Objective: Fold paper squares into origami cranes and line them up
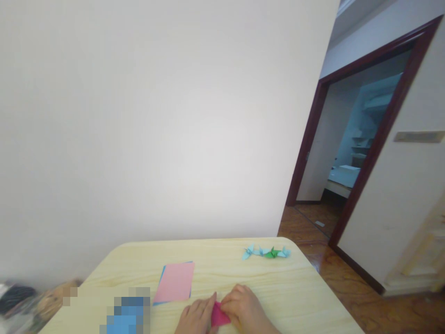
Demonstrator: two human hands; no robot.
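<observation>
My left hand (195, 316) and right hand (246, 308) pinch the folded magenta paper (219, 317) on the near counter (222, 260), right of the pink sheets (174, 282); I'd align corners, then crease firmly.

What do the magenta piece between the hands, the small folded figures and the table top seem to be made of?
The magenta piece: thin matte paper, judging by its sharp creased edges. The small folded figures: likely the same paper, blue and green, with crisp pointed folds; too small to be sure. The table top: pale wood or wood-look laminate, smooth, with straight grain lines.
</observation>
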